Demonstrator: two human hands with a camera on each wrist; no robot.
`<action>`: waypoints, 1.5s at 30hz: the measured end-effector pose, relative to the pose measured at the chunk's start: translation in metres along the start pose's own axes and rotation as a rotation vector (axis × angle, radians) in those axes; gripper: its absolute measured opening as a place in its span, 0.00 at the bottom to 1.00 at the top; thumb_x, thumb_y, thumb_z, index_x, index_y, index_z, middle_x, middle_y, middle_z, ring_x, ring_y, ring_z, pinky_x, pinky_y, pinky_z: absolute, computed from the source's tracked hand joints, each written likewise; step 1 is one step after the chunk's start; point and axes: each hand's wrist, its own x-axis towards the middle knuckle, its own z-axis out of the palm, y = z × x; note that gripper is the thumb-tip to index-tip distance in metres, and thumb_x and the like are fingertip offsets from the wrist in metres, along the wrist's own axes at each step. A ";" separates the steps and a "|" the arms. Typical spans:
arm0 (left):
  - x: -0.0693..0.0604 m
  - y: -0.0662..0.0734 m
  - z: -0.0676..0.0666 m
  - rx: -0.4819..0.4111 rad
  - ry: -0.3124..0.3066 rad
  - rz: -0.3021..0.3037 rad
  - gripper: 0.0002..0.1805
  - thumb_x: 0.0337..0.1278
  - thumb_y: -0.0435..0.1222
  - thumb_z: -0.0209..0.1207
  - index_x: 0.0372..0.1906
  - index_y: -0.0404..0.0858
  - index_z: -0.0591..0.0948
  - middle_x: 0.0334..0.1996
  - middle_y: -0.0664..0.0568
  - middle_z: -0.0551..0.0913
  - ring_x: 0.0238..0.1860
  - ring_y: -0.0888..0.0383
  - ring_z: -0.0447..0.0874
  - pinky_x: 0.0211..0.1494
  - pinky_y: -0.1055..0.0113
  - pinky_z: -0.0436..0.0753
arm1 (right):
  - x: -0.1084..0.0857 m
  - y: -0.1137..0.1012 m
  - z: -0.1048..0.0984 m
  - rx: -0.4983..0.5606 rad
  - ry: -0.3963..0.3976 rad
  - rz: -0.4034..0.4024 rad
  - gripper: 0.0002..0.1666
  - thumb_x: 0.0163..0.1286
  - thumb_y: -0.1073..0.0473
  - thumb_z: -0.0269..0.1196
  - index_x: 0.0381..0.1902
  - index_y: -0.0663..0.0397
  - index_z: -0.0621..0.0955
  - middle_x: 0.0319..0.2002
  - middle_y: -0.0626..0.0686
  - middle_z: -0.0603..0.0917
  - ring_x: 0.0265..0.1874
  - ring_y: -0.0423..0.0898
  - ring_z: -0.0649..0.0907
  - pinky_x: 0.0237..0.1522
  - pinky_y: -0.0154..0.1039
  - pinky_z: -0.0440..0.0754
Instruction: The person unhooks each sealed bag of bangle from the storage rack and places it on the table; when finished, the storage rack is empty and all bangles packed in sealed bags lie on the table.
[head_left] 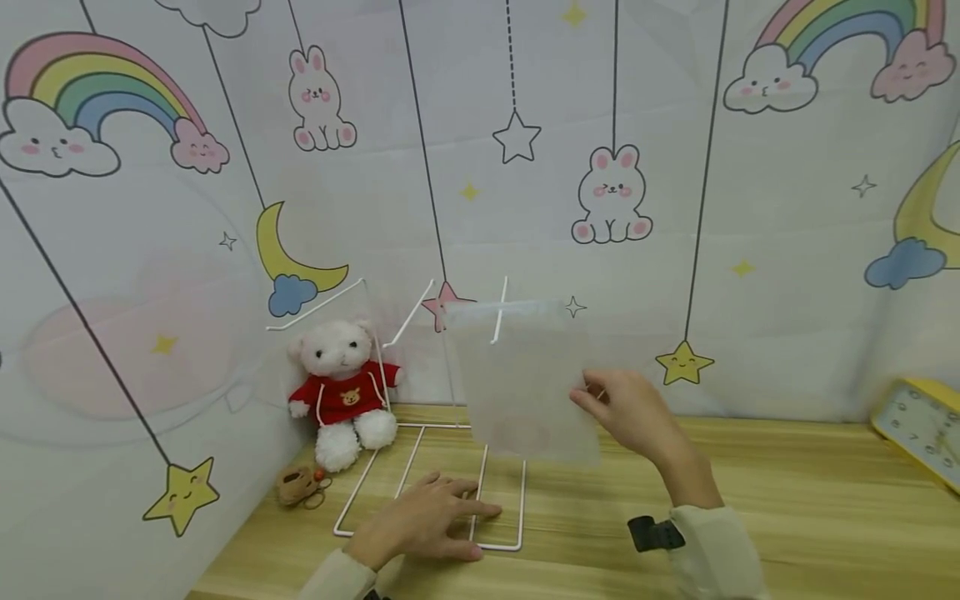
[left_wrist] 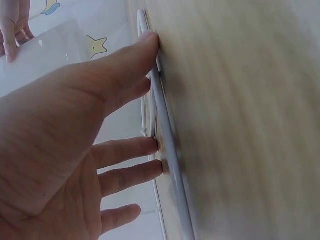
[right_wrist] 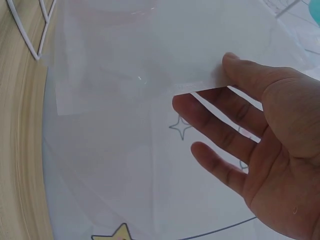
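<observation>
A translucent frosted plastic sheet (head_left: 525, 375), perhaps a flat bag, hangs upright over the right part of a white wire rack (head_left: 522, 508). My right hand (head_left: 637, 417) pinches its right edge between thumb and index finger; in the right wrist view the other fingers are apart from it. A faint pinkish round patch shows low on the sheet. The rack's base lies flat on the wooden table, with several thin prongs standing up behind. Over the front of that base rests my left hand (head_left: 420, 517), fingers spread and its thumb touching the front bar (left_wrist: 172, 155).
A white teddy bear (head_left: 348, 392) in a red top sits behind the rack's left side. Near it lies a small brown trinket (head_left: 298, 485) with a ring. At the right edge stands a yellow clock (head_left: 922, 425). A printed cloth wall (head_left: 525, 217) closes off the back and left.
</observation>
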 end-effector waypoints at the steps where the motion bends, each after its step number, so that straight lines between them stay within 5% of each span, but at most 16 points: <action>1: 0.000 0.000 0.000 -0.006 -0.003 -0.002 0.30 0.60 0.61 0.60 0.67 0.60 0.77 0.65 0.44 0.76 0.66 0.49 0.72 0.66 0.41 0.67 | 0.000 0.000 -0.001 0.004 -0.001 -0.004 0.10 0.73 0.56 0.63 0.29 0.50 0.80 0.30 0.46 0.85 0.31 0.44 0.84 0.36 0.45 0.83; 14: 0.002 -0.002 -0.003 -0.006 0.010 0.043 0.26 0.60 0.56 0.64 0.63 0.59 0.80 0.56 0.49 0.79 0.58 0.55 0.77 0.63 0.50 0.72 | -0.003 0.002 -0.007 0.018 0.010 -0.010 0.11 0.73 0.58 0.63 0.28 0.50 0.79 0.29 0.45 0.84 0.30 0.42 0.83 0.33 0.43 0.81; 23: 0.002 -0.008 0.001 -0.014 0.047 0.109 0.24 0.57 0.53 0.67 0.59 0.57 0.84 0.43 0.59 0.78 0.38 0.68 0.72 0.43 0.71 0.74 | -0.006 0.002 -0.010 0.026 0.013 -0.034 0.16 0.72 0.59 0.63 0.23 0.47 0.73 0.29 0.44 0.84 0.31 0.42 0.84 0.35 0.43 0.82; 28: 0.002 -0.009 0.002 -0.054 0.047 0.114 0.22 0.56 0.49 0.69 0.57 0.56 0.85 0.36 0.61 0.77 0.34 0.71 0.69 0.37 0.77 0.70 | -0.007 -0.001 -0.016 0.049 0.016 -0.024 0.10 0.73 0.58 0.63 0.29 0.52 0.82 0.30 0.45 0.85 0.32 0.42 0.84 0.34 0.43 0.81; 34: 0.003 -0.010 0.001 -0.133 0.000 0.107 0.20 0.58 0.47 0.69 0.57 0.55 0.85 0.25 0.67 0.75 0.28 0.74 0.68 0.33 0.78 0.69 | -0.012 -0.003 -0.027 0.080 0.057 -0.003 0.12 0.72 0.59 0.64 0.48 0.62 0.86 0.38 0.53 0.88 0.35 0.47 0.86 0.38 0.47 0.84; 45: 0.003 -0.010 -0.002 -0.218 -0.040 0.073 0.20 0.60 0.45 0.68 0.58 0.55 0.84 0.19 0.68 0.70 0.21 0.73 0.62 0.27 0.77 0.66 | -0.019 -0.011 -0.046 0.072 0.112 -0.033 0.09 0.72 0.58 0.64 0.44 0.56 0.87 0.38 0.50 0.88 0.37 0.47 0.86 0.40 0.47 0.83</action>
